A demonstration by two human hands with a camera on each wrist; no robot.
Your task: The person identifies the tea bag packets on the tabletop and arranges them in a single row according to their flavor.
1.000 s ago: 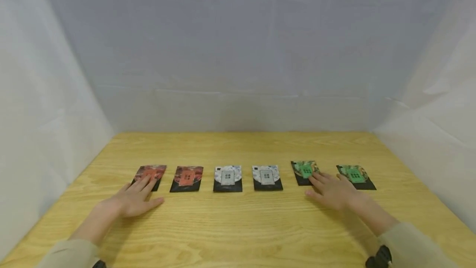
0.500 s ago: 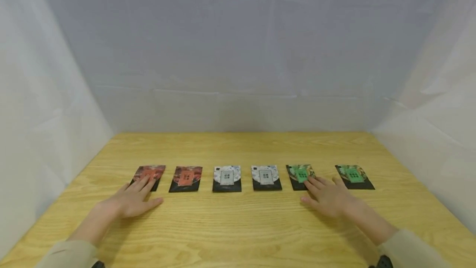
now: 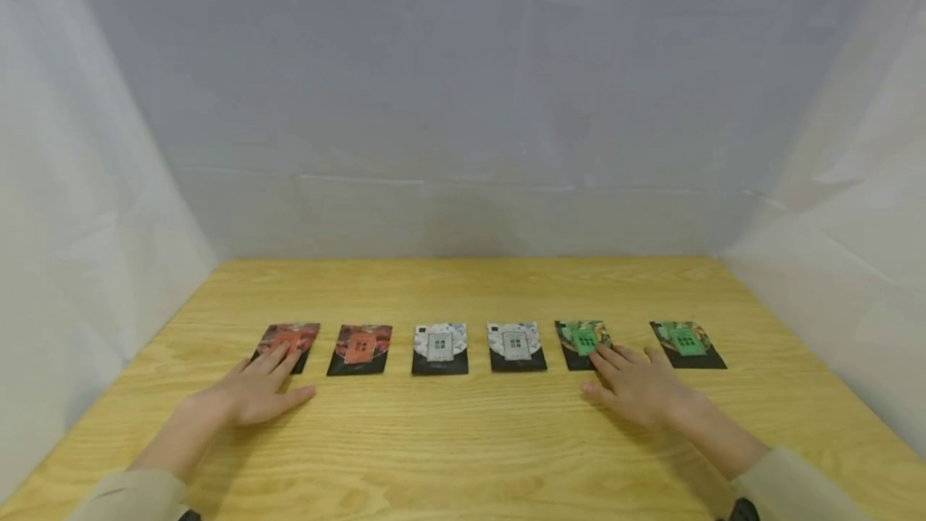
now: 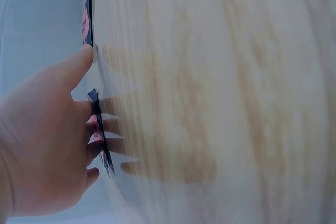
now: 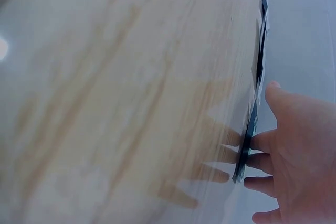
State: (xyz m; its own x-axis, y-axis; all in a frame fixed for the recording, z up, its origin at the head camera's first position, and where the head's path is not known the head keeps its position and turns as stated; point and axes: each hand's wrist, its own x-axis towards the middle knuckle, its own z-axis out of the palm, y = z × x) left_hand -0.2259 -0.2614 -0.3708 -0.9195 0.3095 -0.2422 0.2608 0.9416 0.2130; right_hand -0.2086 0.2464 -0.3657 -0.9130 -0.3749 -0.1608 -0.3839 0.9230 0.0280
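A row of flat packets lies across the table in the head view. My left hand [image 3: 255, 391] rests its outstretched fingers on the leftmost red-and-black packet [image 3: 307, 333], covering its lower left part. Beside it lies a second red-and-black packet [image 3: 360, 350]. My right hand [image 3: 640, 386] lays its straight fingertips on the lower right of a green-and-black packet [image 3: 575, 348], with the thumb spread to the left. Another green-and-black packet [image 3: 690, 344] lies further right, beyond that hand. In the left wrist view, the fingers meet the edge-on packet [image 4: 101, 132]; in the right wrist view, likewise a dark packet [image 5: 247, 148].
Two white-and-black packets, one at left [image 3: 440, 350] and one at right [image 3: 517, 347], lie mid-row. The wooden table [image 3: 448, 449] is bordered by a pale sheet [image 3: 463, 103] at the back and sheets on both sides.
My right hand has slid the inner green packet left and slightly nearer, so it sits straighter and in line with the row. The left hand has stayed on its red packet.
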